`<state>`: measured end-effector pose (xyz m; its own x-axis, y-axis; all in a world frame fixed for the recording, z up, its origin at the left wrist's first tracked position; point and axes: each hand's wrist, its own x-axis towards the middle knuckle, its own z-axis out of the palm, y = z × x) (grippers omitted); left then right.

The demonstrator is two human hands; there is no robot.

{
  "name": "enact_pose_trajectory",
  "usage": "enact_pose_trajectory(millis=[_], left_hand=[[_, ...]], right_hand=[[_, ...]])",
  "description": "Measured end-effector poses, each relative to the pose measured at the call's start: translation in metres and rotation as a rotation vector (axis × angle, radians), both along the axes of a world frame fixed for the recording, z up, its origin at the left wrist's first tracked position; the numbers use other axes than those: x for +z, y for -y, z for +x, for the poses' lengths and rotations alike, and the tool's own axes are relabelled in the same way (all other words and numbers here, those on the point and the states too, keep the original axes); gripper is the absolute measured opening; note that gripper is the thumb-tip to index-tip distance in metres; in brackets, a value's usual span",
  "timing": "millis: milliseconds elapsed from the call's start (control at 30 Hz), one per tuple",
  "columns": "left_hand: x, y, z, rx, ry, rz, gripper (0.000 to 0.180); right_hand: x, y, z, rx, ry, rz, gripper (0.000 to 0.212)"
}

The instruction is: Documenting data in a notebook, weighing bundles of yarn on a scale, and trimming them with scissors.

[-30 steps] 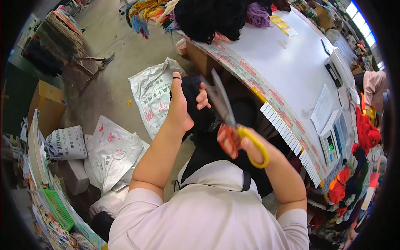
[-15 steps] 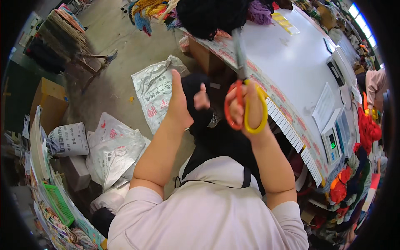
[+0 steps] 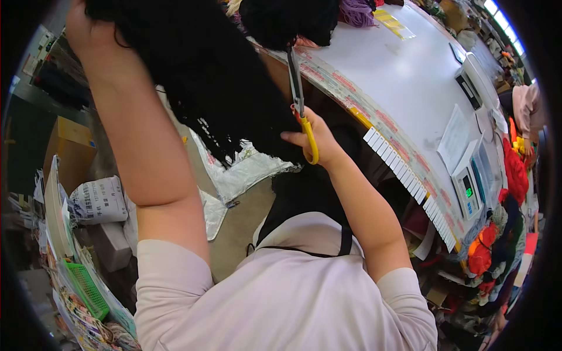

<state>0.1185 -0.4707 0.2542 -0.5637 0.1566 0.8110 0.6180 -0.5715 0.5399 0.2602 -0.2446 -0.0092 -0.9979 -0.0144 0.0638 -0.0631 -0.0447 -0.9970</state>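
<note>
Raised high at the upper left, my left hand (image 3: 93, 30) is closed around a thick bundle of black yarn (image 3: 205, 64). The bundle stretches down toward the right, and its loose strand ends hang near my right hand (image 3: 321, 137). In that hand is a pair of scissors (image 3: 296, 76) with one yellow and one red handle, blades pointing up. The fingers of my right hand lie beside the lower end of the yarn; whether they also touch it I cannot tell. Behind the blade tips, a second heap of black yarn (image 3: 287, 23) rests at the table's edge.
A white-topped table (image 3: 386, 76) curves along the right, carrying purple yarn (image 3: 357, 13), a scale with a green display (image 3: 468, 190) and papers. Silvery plastic sacks (image 3: 252, 172) lie on the floor. A cardboard box (image 3: 73, 146) stands left. Another person's sleeve (image 3: 525, 105) shows far right.
My left hand has risen to the upper left and now holds the black yarn bundle, stretched across the view. My right hand with the scissors has moved left.
</note>
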Motion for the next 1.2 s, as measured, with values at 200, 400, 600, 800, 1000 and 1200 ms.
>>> enact_pose_trajectory(millis=[200,400,600,800,1000,1200], left_hand=[[-0.071,0.081,-0.073,-0.071,0.568,0.240,0.015],[-0.146,0.045,-0.013,-0.190,0.777,0.193,0.009],[-0.132,0.074,-0.011,-0.231,0.651,0.250,0.012],[-0.080,0.169,-0.013,0.155,0.534,-0.046,0.020],[-0.072,0.188,0.004,0.134,0.596,-0.247,0.023],[-0.074,0.197,0.010,0.024,0.539,-0.165,0.024]], right_hand=[[0.028,-0.008,0.006,-0.099,0.153,-0.613,0.032],[0.049,-0.021,0.021,-0.076,0.227,-0.821,0.030],[0.046,-0.049,0.015,-0.251,0.087,0.194,0.030],[0.068,-0.069,-0.007,-0.243,0.056,0.801,0.029],[0.141,-0.076,-0.020,-0.463,-0.272,0.335,0.019],[0.177,-0.097,-0.035,-0.461,-0.302,0.345,0.022]])
